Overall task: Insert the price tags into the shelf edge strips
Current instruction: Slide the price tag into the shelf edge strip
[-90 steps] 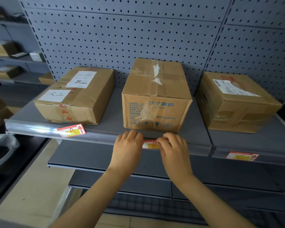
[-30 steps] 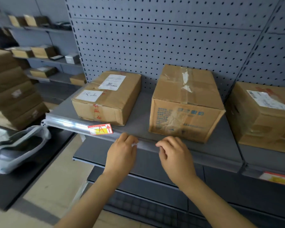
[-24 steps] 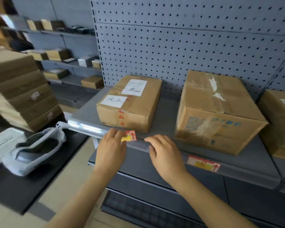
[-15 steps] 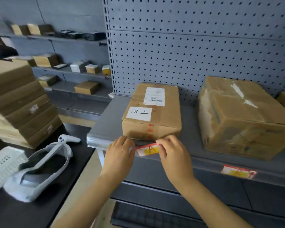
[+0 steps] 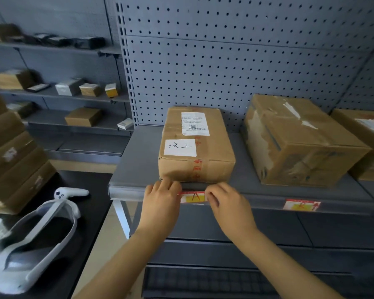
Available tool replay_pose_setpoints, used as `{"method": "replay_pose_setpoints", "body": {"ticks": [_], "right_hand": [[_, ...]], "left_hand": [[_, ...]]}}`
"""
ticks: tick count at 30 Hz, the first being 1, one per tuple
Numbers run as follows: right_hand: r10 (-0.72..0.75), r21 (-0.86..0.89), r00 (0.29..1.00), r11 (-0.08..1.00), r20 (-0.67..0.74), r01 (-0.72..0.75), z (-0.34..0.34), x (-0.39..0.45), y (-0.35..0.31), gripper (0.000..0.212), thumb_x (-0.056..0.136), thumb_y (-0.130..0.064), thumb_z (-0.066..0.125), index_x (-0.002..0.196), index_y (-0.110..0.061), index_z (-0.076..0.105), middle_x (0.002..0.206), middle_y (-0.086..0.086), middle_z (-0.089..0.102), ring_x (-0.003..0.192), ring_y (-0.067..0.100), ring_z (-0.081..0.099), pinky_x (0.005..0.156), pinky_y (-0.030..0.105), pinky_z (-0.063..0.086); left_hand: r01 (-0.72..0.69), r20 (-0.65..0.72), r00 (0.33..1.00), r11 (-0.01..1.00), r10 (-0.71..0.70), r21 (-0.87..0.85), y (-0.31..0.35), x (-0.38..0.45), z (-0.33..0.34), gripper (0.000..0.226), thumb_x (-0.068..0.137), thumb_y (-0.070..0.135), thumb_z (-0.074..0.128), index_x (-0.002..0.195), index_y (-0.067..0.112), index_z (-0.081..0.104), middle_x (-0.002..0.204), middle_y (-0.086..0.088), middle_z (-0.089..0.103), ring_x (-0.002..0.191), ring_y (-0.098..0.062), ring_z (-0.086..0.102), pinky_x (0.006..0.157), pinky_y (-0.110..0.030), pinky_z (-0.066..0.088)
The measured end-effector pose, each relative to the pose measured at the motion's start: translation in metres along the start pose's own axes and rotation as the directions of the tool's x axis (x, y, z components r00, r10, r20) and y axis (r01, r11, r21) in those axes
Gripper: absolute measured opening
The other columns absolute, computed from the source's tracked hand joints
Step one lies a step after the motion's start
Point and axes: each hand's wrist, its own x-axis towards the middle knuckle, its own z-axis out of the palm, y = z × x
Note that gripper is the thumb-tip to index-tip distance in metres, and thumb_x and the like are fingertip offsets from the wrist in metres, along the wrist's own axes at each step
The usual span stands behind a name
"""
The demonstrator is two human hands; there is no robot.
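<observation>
A red and yellow price tag (image 5: 193, 197) sits level in the clear shelf edge strip (image 5: 257, 201), below the left cardboard box (image 5: 194, 147). My left hand (image 5: 160, 203) holds the tag's left end with curled fingers, and my right hand (image 5: 227, 203) holds its right end the same way. The fingertips of both hands cover the tag's ends and part of the strip. A second red and yellow tag (image 5: 301, 205) sits in the strip further right.
Two more cardboard boxes (image 5: 300, 141) (image 5: 369, 143) stand on the shelf to the right. Grey pegboard (image 5: 235, 61) backs the shelf. At the left, a white headset (image 5: 37, 240) and controller (image 5: 69, 193) lie on a black table beside stacked boxes (image 5: 11, 152).
Both hands left the middle tag and shifted left along the strip to the tilted left tag. They hold its ends, and it now lies level under the left box.
</observation>
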Motion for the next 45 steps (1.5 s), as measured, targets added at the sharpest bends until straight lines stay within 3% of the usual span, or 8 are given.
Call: {"method": "replay_pose_setpoints", "body": {"ticks": [4, 10, 23, 30, 34, 40, 45], "right_hand": [[-0.011, -0.033, 1.0, 0.999, -0.018, 0.011, 0.001, 0.002, -0.004, 0.009, 0.084, -0.009, 0.063, 0.076, -0.014, 0.063, 0.077, 0.003, 0.059, 0.066, 0.022, 0.056, 0.049, 0.034, 0.046], [-0.008, 0.003, 1.0, 1.0, 0.003, 0.008, 0.004, 0.002, -0.003, 0.009, 0.086, -0.008, 0.062, 0.08, -0.01, 0.067, 0.085, 0.004, 0.059, 0.081, 0.021, 0.054, 0.058, 0.035, 0.048], [-0.03, -0.06, 0.997, 0.998, 0.077, 0.034, 0.001, 0.009, -0.002, 0.01, 0.088, -0.015, 0.058, 0.08, -0.014, 0.064, 0.085, 0.002, 0.058, 0.081, 0.02, 0.054, 0.06, 0.036, 0.05], [-0.091, -0.128, 0.985, 0.986, 0.144, 0.109, -0.001, 0.012, -0.006, 0.014, 0.087, -0.008, 0.055, 0.092, -0.016, 0.064, 0.095, 0.0, 0.06, 0.091, 0.02, 0.052, 0.069, 0.033, 0.047], [-0.106, -0.108, 0.983, 0.987, 0.147, 0.123, 0.001, 0.011, -0.009, 0.018, 0.088, -0.008, 0.055, 0.101, -0.015, 0.065, 0.1, 0.0, 0.061, 0.094, 0.02, 0.051, 0.072, 0.032, 0.047], [-0.11, -0.125, 0.985, 0.984, 0.136, 0.127, 0.0, 0.013, -0.012, 0.008, 0.084, -0.005, 0.06, 0.088, -0.011, 0.064, 0.09, 0.005, 0.062, 0.086, 0.023, 0.055, 0.065, 0.032, 0.043], [-0.093, -0.139, 0.987, 0.984, 0.128, 0.111, 0.003, 0.011, -0.013, 0.008, 0.079, -0.004, 0.064, 0.084, -0.01, 0.063, 0.087, 0.007, 0.059, 0.081, 0.024, 0.055, 0.06, 0.033, 0.043]], "left_hand": [[-0.02, -0.007, 1.0, 1.0, 0.02, 0.015, -0.002, 0.001, 0.0, 0.022, 0.066, 0.001, 0.08, 0.073, 0.012, 0.062, 0.078, -0.008, 0.064, 0.062, -0.028, 0.061, 0.058, -0.037, 0.049], [-0.011, -0.016, 1.0, 1.0, 0.011, -0.006, -0.003, -0.001, 0.003, 0.023, 0.065, 0.001, 0.082, 0.074, 0.01, 0.063, 0.083, -0.01, 0.065, 0.06, -0.028, 0.06, 0.052, -0.036, 0.05], [-0.008, -0.003, 1.0, 0.999, 0.008, -0.045, 0.002, 0.002, -0.004, 0.018, 0.067, -0.002, 0.08, 0.069, 0.011, 0.068, 0.074, -0.009, 0.065, 0.057, -0.027, 0.059, 0.049, -0.033, 0.048], [0.016, 0.029, 0.999, 1.0, -0.016, -0.008, 0.003, 0.005, -0.001, 0.007, 0.086, 0.008, 0.064, 0.086, 0.014, 0.068, 0.096, -0.007, 0.065, 0.076, -0.025, 0.059, 0.064, -0.029, 0.043], [-0.006, 0.029, 1.0, 1.0, 0.006, 0.003, 0.006, 0.004, -0.002, 0.014, 0.075, -0.003, 0.071, 0.078, 0.01, 0.066, 0.088, -0.01, 0.066, 0.066, -0.028, 0.059, 0.057, -0.031, 0.041], [-0.072, -0.017, 0.997, 0.997, 0.073, 0.024, 0.008, 0.001, -0.003, 0.029, 0.056, -0.012, 0.078, 0.068, 0.011, 0.064, 0.073, -0.008, 0.064, 0.054, -0.026, 0.058, 0.046, -0.032, 0.045], [-0.091, -0.029, 0.995, 0.996, 0.091, 0.012, 0.01, 0.002, -0.004, 0.029, 0.054, -0.012, 0.079, 0.065, 0.011, 0.066, 0.067, -0.007, 0.064, 0.052, -0.026, 0.058, 0.046, -0.032, 0.047]]}}
